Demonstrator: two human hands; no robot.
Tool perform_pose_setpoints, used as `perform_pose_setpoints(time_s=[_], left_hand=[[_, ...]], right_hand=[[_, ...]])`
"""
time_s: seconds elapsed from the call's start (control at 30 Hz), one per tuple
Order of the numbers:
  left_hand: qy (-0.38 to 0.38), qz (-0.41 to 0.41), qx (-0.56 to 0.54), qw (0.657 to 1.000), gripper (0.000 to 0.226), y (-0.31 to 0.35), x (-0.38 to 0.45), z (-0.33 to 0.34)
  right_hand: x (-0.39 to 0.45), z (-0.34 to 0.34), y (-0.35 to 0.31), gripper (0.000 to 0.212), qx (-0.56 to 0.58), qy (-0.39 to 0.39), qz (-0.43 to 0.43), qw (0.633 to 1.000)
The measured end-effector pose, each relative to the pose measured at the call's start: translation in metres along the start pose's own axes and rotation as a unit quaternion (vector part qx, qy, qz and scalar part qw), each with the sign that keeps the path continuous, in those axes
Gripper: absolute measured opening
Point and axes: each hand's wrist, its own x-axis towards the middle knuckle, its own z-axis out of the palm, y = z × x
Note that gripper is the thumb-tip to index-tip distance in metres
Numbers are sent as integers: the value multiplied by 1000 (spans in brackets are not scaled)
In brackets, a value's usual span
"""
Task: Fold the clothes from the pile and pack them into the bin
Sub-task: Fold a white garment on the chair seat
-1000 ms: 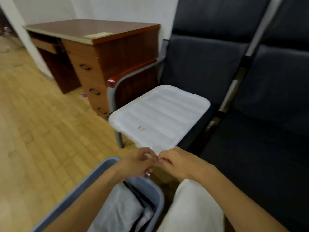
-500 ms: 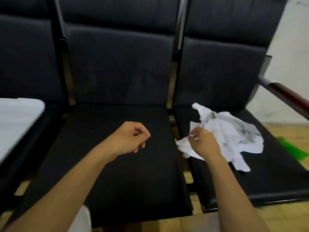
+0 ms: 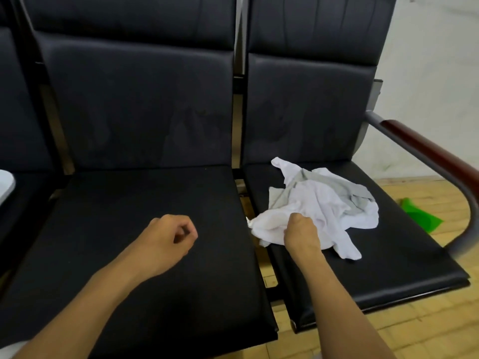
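A crumpled white and grey garment [image 3: 326, 203] lies on the right black seat [image 3: 388, 260]. My right hand [image 3: 300, 234] rests on its near left part, fingers curled into the cloth and gripping it. My left hand [image 3: 168, 239] hovers over the middle black seat [image 3: 129, 255], fingers loosely curled with nothing in them. The bin is out of view.
A white bin lid [image 3: 5, 185] shows at the far left edge on another seat. A wood-topped metal armrest [image 3: 427, 154] curves along the right. A green object [image 3: 420, 216] lies on the wooden floor beyond the right seat.
The view swung from the bin and lid to the seats. My right hand went from pinching the garment's edge to sinking into the cloth. The left hand stayed loosely curled.
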Motion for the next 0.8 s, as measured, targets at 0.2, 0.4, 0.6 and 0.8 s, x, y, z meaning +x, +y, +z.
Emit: perform_pose_setpoints(time_s=[0.2,0.4,0.6,0.8], left_hand=[[-8,97,-32,995,48,-10,-26,-24],[89,162,-181,966,90,-3,-46,-24],[26,119,-320,940,41,-11,-73,-45],[45,93,-265,959,37,-30,-68,-55]], right_hand=[[-69,-104,-62,13,469,21,-94,878],[-164,-178,-132,11,791,-238,-263,499],[-155,-167,-139,17,853,-222,-220,417],[-135,-113,-161,20,811,-189,-145,535]])
